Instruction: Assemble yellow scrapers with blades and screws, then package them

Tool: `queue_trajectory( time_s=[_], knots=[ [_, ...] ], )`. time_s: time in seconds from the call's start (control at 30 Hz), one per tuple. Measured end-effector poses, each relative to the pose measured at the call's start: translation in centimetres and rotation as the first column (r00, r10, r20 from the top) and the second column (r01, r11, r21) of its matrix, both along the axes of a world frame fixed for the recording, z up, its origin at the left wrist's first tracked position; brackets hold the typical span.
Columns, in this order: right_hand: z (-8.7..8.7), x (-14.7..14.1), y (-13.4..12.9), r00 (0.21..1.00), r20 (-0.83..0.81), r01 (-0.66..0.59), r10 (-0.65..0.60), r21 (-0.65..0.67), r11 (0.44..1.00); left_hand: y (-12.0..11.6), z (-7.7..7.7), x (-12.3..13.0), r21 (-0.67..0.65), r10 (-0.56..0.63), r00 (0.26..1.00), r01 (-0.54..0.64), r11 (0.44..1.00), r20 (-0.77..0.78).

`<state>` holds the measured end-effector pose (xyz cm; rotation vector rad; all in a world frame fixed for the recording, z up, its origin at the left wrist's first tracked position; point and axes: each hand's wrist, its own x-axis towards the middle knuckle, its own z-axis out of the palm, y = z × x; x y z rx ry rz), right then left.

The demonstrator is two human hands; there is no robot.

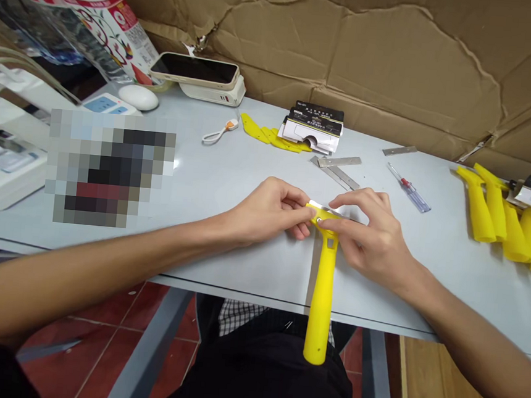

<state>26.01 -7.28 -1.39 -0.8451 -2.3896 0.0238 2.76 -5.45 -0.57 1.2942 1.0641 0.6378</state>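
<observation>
A yellow plastic scraper [319, 309] is held over the table's front edge, its hollow handle pointing toward me. My left hand [266, 214] pinches the left end of the scraper's head between thumb and fingers. At the head's right side is my right hand [378, 237], its thumb and index finger closed around the head and a thin metal blade [314, 203] along its far edge. Part of that blade is hidden by my fingers. A small round screw or hole shows on the head near my left thumb.
Beyond my hands lie loose metal blades [340, 162], flat yellow pieces [255, 129], a black-and-white box [316, 126] and a clear-handled screwdriver [410, 188]. Several yellow handles [481, 208] are at right. A phone [195, 69], power strip [5, 170] and large bottle [108, 30] stand left; cardboard [352, 58] backs the table.
</observation>
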Motion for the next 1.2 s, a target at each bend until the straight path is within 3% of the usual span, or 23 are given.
queue_trajectory(
  time_s=[0.5, 1.2],
  knots=[
    [0.08, 0.43, 0.64, 0.997, -0.071, -0.023, 0.029, 0.085, 0.996, -0.03, -0.22, -0.09, 0.026, -0.004, 1.0, 0.004, 1.0, 0.013],
    [-0.35, 0.24, 0.41, 0.999, 0.02, -0.026, 0.025, 0.056, 0.998, -0.02, 0.17, 0.14, 0.012, 0.014, 1.0, -0.014, 1.0, -0.008]
  ],
)
